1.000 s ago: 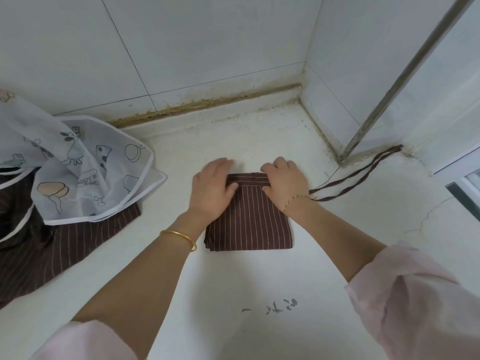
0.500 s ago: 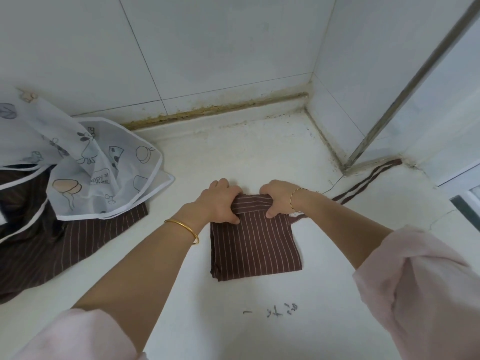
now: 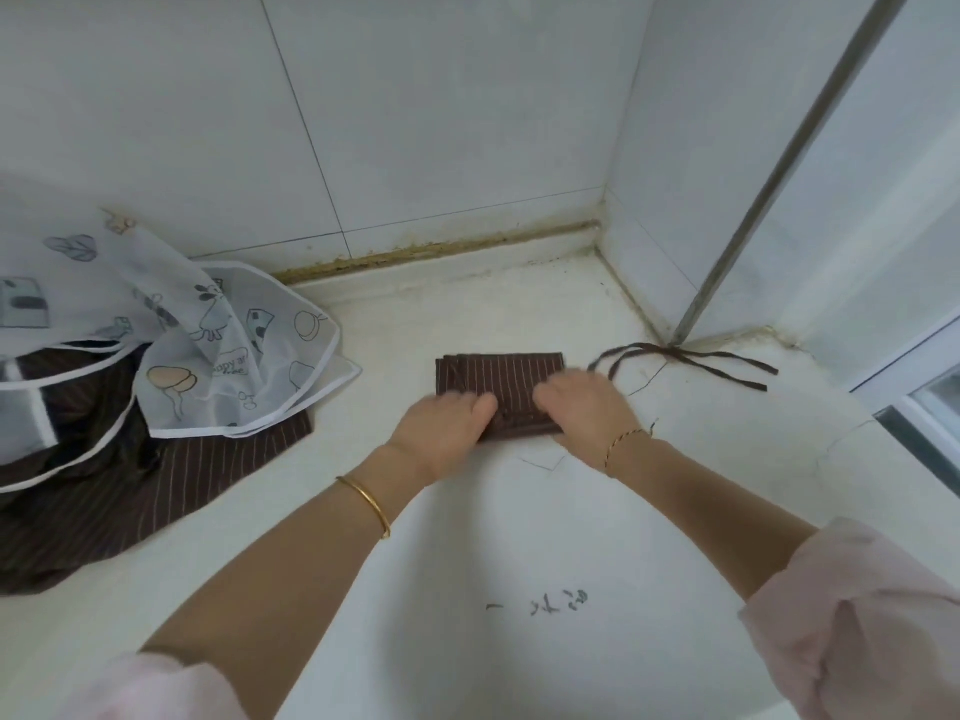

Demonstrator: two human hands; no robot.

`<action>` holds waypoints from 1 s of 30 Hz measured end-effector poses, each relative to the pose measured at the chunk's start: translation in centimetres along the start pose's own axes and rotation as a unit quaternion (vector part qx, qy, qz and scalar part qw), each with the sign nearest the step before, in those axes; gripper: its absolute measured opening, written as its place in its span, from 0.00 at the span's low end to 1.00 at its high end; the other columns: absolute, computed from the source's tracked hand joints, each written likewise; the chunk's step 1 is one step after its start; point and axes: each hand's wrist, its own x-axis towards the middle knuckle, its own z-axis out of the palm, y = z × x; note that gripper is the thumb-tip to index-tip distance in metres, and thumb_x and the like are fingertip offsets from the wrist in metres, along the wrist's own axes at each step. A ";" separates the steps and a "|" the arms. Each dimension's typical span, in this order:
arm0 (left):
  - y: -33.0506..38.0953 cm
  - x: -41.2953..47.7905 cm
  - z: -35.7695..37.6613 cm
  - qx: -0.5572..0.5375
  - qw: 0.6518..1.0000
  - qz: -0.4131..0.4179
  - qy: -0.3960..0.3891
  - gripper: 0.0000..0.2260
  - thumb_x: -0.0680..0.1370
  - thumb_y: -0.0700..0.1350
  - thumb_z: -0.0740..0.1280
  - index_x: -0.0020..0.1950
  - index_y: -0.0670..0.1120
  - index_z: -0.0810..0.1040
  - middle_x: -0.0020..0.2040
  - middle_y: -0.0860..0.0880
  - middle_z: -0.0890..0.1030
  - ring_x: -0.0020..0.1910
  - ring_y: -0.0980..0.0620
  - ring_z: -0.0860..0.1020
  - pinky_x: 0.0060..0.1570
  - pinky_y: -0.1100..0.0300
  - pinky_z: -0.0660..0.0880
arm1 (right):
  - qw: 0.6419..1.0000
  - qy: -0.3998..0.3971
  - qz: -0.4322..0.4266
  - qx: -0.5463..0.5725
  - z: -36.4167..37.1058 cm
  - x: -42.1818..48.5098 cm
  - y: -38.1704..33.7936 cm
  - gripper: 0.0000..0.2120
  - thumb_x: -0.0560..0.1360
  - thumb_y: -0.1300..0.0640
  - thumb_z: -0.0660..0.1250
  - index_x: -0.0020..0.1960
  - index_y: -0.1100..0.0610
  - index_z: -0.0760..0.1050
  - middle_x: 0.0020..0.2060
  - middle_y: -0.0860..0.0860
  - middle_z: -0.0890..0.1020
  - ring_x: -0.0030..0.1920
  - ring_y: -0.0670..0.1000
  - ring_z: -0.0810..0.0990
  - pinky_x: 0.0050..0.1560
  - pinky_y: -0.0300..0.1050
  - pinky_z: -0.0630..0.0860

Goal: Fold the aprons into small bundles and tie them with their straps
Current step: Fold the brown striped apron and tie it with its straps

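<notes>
Left of straps (image 3: pixel 685 358): L hand (image 3: pixel 441 423), R hand (image 3: pixel 582 407) on apron (image 3: pixel 498 368), finger curl unclear (blur); imo press fold flat, edges square.

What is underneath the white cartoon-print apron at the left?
A crumpled brown striped apron lies under the white apron, sticking out toward the near edge of the counter. Its upper part and straps are covered, so those cannot be seen.

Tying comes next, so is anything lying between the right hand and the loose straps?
Nothing visible. The right hand is on the folded apron, and the straps lie just to its right near the wall corner, with only bare counter between them.
</notes>
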 end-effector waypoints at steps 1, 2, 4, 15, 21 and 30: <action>0.4 -0.6 0.5 -0.012 0.998 0.010 -0.055 0.14 0.78 0.38 0.58 0.63 0.44 0.64 0.54 0.44 0.73 0.52 0.44 0.73 0.40 0.55 0.66 | 0.997 -0.068 -0.004 0.023 0.5 -0.8 -0.5 0.17 0.66 0.56 0.74 0.51 0.57 0.72 0.46 0.53 0.78 0.49 0.55 0.76 0.47 0.48 0.71; 0.6 -0.9 0.7 -0.037 0.996 0.017 -0.082 0.14 0.78 0.39 0.58 0.63 0.44 0.64 0.53 0.44 0.74 0.51 0.45 0.74 0.40 0.55 0.66 | 0.990 -0.128 0.007 0.056 0.8 -1.4 -0.7 0.14 0.72 0.56 0.69 0.55 0.57 0.70 0.50 0.53 0.77 0.52 0.55 0.74 0.50 0.47 0.70; 0.4 -1.2 0.4 -0.127 0.986 0.009 -0.106 0.12 0.77 0.42 0.61 0.60 0.44 0.66 0.49 0.45 0.76 0.47 0.46 0.75 0.39 0.57 0.68 | 0.968 -0.198 0.057 0.142 0.2 -2.2 -0.7 0.15 0.75 0.53 0.65 0.59 0.55 0.67 0.51 0.52 0.77 0.52 0.53 0.75 0.49 0.47 0.72; -1.3 -3.3 2.6 -0.642 0.709 -0.265 -0.120 0.10 0.77 0.49 0.68 0.54 0.45 0.76 0.49 0.47 0.81 0.45 0.52 0.81 0.46 0.59 0.79 | 0.834 -0.157 0.258 0.462 1.8 -3.3 0.2 0.12 0.78 0.48 0.63 0.52 0.56 0.69 0.42 0.54 0.78 0.41 0.53 0.78 0.41 0.49 0.76; -0.9 -2.6 3.2 -0.496 0.826 -0.268 -0.004 0.12 0.81 0.50 0.60 0.54 0.41 0.72 0.44 0.47 0.76 0.41 0.51 0.75 0.38 0.58 0.73 | 0.918 -0.096 0.271 0.273 3.1 -2.5 -1.5 0.14 0.81 0.46 0.52 0.55 0.56 0.65 0.41 0.52 0.76 0.41 0.55 0.76 0.43 0.48 0.74; 0.2 -0.5 3.0 -0.278 0.904 -0.321 -0.060 0.14 0.81 0.52 0.59 0.56 0.41 0.65 0.54 0.41 0.75 0.48 0.43 0.75 0.43 0.53 0.71 | 0.899 -0.115 0.333 0.262 4.1 -1.7 -2.1 0.17 0.79 0.45 0.58 0.56 0.59 0.64 0.42 0.53 0.75 0.40 0.55 0.75 0.39 0.46 0.72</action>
